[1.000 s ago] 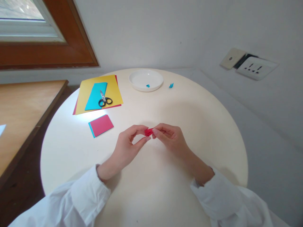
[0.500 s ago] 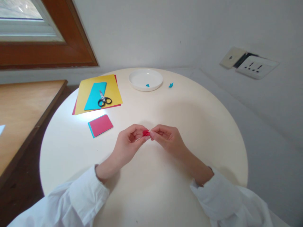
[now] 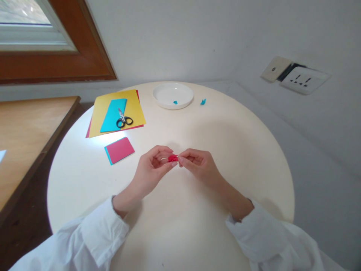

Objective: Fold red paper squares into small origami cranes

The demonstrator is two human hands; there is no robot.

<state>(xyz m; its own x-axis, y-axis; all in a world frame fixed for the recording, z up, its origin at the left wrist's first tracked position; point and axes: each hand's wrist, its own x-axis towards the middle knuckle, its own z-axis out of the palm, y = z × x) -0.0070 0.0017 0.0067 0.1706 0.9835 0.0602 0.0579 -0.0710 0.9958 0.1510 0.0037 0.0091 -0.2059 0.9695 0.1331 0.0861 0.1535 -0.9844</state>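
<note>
A small piece of folded red paper (image 3: 173, 158) is held between both hands above the middle of the table. My left hand (image 3: 153, 165) has its thumb against the paper's near side, with curled fingers behind. My right hand (image 3: 199, 164) pinches the right end between thumb and forefinger. Fingertips hide part of the paper, so its exact folded shape cannot be made out. To the left of my left hand lies a small stack of red and blue paper (image 3: 120, 150).
The round white table (image 3: 180, 226) holds yellow and red sheets (image 3: 134, 103), a blue paper piece (image 3: 109, 116) and black-handled scissors (image 3: 123, 119) at back left. A white plate (image 3: 160, 101) holds a blue scrap (image 3: 175, 102); a folded blue paper piece (image 3: 203, 101) lies right of it.
My left fingers have lifted and opened slightly around the red paper, and more of it shows. My right hand keeps its pinch in nearly the same place.
</note>
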